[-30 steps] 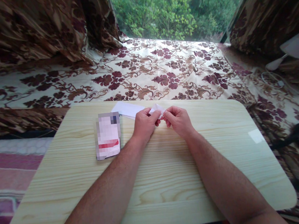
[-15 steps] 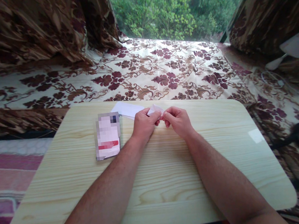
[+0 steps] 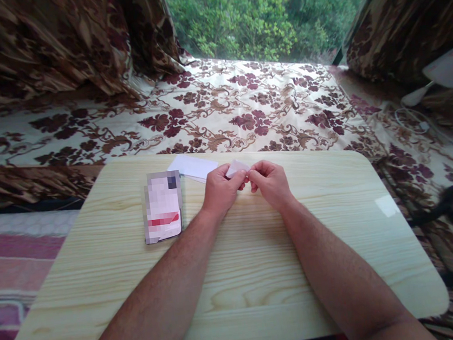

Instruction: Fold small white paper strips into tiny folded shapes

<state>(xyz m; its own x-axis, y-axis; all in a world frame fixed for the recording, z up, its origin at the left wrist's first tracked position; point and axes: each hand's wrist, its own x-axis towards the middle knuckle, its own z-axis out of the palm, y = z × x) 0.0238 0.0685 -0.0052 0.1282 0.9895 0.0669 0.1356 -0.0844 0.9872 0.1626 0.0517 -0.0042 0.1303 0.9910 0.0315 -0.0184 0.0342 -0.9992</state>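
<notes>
- A small white paper [image 3: 236, 167] was held just above the far half of the wood-grain table [image 3: 255, 276], between the two hands.
- By the left hand [image 3: 219, 190] the paper was clamped between thumb and curled fingers, with its upper part left showing.
- By the right hand [image 3: 271, 183] the paper's right corner was pinched, thumb and forefinger being pressed together there.
- No lettering could be made out on the paper at this size.
- White sheets [image 3: 193, 165] were laid flat near the far edge, partly covered by the left hand.
- A flat phone-like object [image 3: 162, 202] was placed to the left, just beside the sheets; its face, with a red band and a dark square, was blurred into blocks, so any brand or wording was hidden.
- Beyond the table, a flower-patterned cloth [image 3: 243, 102] was spread below the window [image 3: 266, 12].
</notes>
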